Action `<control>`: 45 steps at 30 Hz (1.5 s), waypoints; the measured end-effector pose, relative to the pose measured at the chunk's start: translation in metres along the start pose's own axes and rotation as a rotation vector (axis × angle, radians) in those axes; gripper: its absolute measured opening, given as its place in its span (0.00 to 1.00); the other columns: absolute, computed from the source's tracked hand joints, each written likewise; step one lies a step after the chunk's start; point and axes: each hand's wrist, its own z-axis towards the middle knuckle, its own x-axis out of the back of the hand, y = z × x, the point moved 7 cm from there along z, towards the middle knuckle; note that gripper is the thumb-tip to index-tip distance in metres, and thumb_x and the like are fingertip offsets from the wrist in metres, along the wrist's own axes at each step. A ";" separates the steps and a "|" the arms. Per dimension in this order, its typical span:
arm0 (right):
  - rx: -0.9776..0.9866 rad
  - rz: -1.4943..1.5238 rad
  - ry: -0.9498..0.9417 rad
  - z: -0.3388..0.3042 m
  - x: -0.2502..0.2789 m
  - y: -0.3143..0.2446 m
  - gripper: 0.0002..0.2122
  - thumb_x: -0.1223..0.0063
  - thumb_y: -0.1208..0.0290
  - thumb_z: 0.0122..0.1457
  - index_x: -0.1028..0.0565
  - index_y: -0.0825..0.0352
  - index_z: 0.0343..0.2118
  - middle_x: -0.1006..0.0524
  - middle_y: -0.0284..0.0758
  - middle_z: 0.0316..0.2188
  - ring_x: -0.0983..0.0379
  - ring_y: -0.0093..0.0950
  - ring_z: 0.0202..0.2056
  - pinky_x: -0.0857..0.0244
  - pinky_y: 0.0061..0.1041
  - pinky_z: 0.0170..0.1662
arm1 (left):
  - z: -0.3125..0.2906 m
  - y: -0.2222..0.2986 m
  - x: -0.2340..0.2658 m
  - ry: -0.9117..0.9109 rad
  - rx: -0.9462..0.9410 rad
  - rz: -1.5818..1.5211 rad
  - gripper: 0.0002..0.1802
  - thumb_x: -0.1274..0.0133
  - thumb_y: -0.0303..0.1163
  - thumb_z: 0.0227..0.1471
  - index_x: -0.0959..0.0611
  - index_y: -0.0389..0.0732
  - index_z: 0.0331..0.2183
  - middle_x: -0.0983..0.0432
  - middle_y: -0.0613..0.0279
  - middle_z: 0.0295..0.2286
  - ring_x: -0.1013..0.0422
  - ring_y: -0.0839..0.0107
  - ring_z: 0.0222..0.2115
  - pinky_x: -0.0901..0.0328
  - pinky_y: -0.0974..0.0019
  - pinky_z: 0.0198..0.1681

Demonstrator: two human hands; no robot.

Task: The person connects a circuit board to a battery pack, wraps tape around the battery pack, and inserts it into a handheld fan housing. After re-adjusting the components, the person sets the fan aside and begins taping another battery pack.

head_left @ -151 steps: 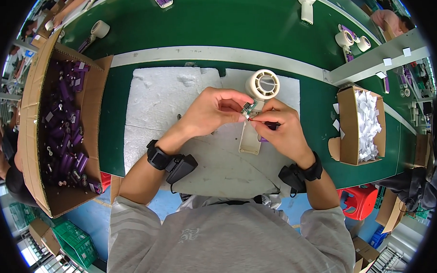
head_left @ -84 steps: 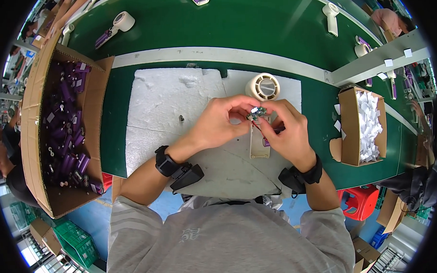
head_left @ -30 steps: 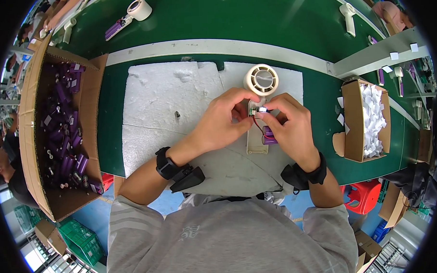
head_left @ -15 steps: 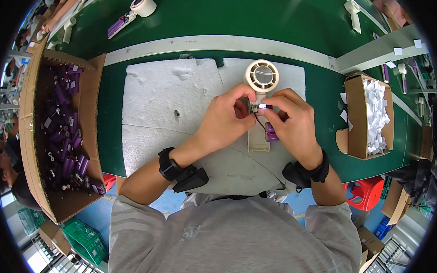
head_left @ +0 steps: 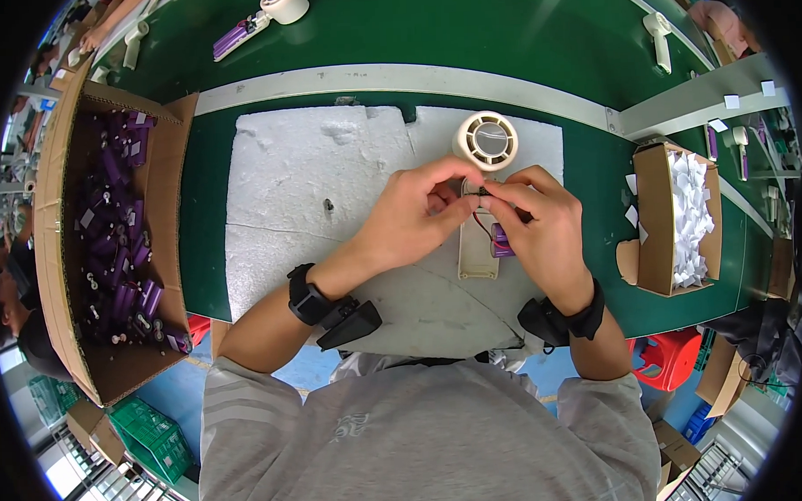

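A cream handheld fan with a round, slotted head (head_left: 488, 141) lies on a white foam sheet (head_left: 284, 179). Its handle shell (head_left: 478, 264) is opened up and points towards me. Over the upper handle, my left hand (head_left: 413, 208) and my right hand (head_left: 543, 217) meet, thumbs and fingers pinched on a small dark circuit board (head_left: 482, 193). The fingertips hide most of the board. Red and dark wires run down from it. A purple battery (head_left: 501, 240) lies beside the handle, under my right hand, partly covered by it.
On the left stands a cardboard box (head_left: 171, 205) of purple batteries. A smaller box (head_left: 654, 215) on the right holds white paper pieces. Beyond a pale metal rail (head_left: 395, 77), another opened fan (head_left: 284, 5) and a closed one (head_left: 658, 40) lie on the green surface.
The bright light on the circuit board no longer shows. My fingertips have closed in over the board. The opened fan beyond the rail appears slightly further right.
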 end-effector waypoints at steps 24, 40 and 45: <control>0.080 0.038 -0.108 0.013 0.014 0.004 0.07 0.41 0.81 0.50 0.25 0.70 0.33 0.26 0.36 0.30 0.28 0.30 0.26 0.33 0.22 0.28 | 0.005 0.022 0.021 0.005 -0.187 0.232 0.19 0.48 0.16 0.44 0.18 0.42 0.40 0.25 0.60 0.34 0.27 0.69 0.31 0.32 0.68 0.33; 0.147 -0.174 -0.275 0.001 0.024 -0.004 0.06 0.38 0.81 0.43 0.23 0.72 0.26 0.21 0.39 0.36 0.24 0.36 0.32 0.28 0.29 0.35 | 0.002 0.010 0.019 0.066 -0.051 0.159 0.19 0.51 0.13 0.42 0.19 0.38 0.38 0.26 0.63 0.39 0.30 0.78 0.34 0.34 0.75 0.33; 0.174 -0.251 -0.281 0.001 0.020 -0.011 0.06 0.38 0.81 0.42 0.22 0.72 0.26 0.20 0.40 0.36 0.23 0.36 0.32 0.28 0.29 0.35 | 0.002 0.008 0.019 0.069 -0.051 0.140 0.19 0.51 0.12 0.42 0.19 0.37 0.39 0.26 0.62 0.40 0.29 0.77 0.34 0.33 0.75 0.34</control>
